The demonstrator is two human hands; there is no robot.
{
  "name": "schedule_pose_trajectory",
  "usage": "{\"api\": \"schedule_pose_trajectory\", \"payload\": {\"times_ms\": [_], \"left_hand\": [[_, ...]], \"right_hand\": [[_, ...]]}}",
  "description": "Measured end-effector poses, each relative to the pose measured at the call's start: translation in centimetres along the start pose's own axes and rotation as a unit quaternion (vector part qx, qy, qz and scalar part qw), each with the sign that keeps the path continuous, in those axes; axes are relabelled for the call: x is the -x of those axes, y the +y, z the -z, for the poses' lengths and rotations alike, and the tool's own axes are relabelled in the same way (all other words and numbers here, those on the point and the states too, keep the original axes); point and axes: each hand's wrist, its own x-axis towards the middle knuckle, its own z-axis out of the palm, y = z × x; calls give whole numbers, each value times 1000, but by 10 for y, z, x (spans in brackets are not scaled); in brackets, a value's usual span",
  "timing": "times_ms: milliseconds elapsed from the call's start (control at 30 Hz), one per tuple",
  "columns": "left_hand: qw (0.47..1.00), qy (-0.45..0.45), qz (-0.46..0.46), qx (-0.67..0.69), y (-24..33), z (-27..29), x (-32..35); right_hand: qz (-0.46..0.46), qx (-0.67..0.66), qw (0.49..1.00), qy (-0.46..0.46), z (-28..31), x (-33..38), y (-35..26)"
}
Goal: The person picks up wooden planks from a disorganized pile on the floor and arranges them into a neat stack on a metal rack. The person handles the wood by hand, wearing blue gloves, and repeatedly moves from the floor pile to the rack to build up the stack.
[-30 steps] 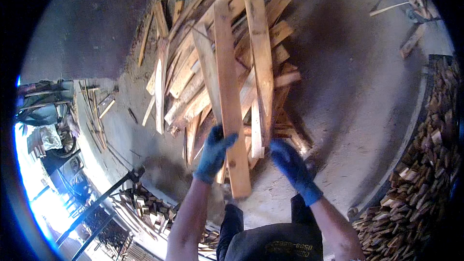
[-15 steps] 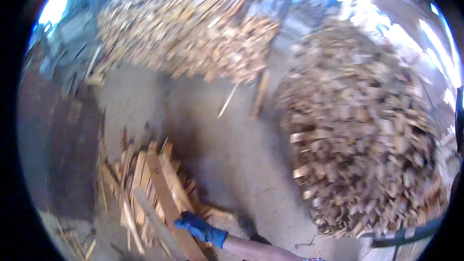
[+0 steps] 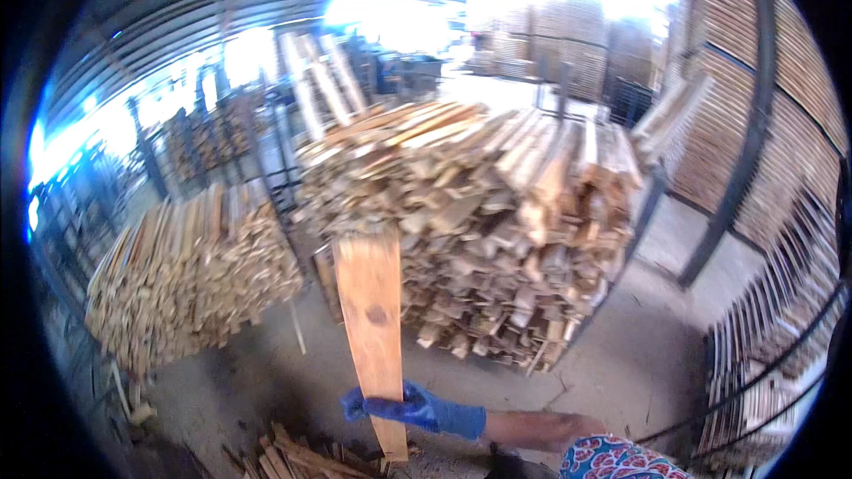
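Note:
My right hand (image 3: 422,408), in a blue glove, is wrapped round the lower part of a reddish-brown wooden board (image 3: 369,306). The board stands nearly upright in front of me, its wide upper end tilted a little left, with a dark knot on its face. Below the hand, the board's lower end shows over a loose heap of wood strips (image 3: 293,459) at the bottom edge. A patterned sleeve (image 3: 612,459) covers my right upper forearm. My left hand does not show.
A large stack of planks (image 3: 479,239) rises straight ahead behind the board, and a smaller stack (image 3: 200,270) lies to the left. Dark posts (image 3: 741,151) stand among the stacks. Tall lumber piles (image 3: 710,115) fill the right side. Concrete floor (image 3: 639,337) runs between them.
My right hand has lifted the board from the heap and raised it upright. The view has swung up and to the right, so the heap now shows only at the bottom edge.

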Motion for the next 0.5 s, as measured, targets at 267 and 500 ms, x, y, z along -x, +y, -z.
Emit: {"api": "schedule_pose_trajectory", "payload": {"times_ms": [267,500], "left_hand": [[905,-24,21,-424,16,24,-60],[764,-4,-107,-636,114,-79,-89]], "right_hand": [[240,-76,963,94,35,65,-252],[511,123,848,76,82,165,-486]]}}
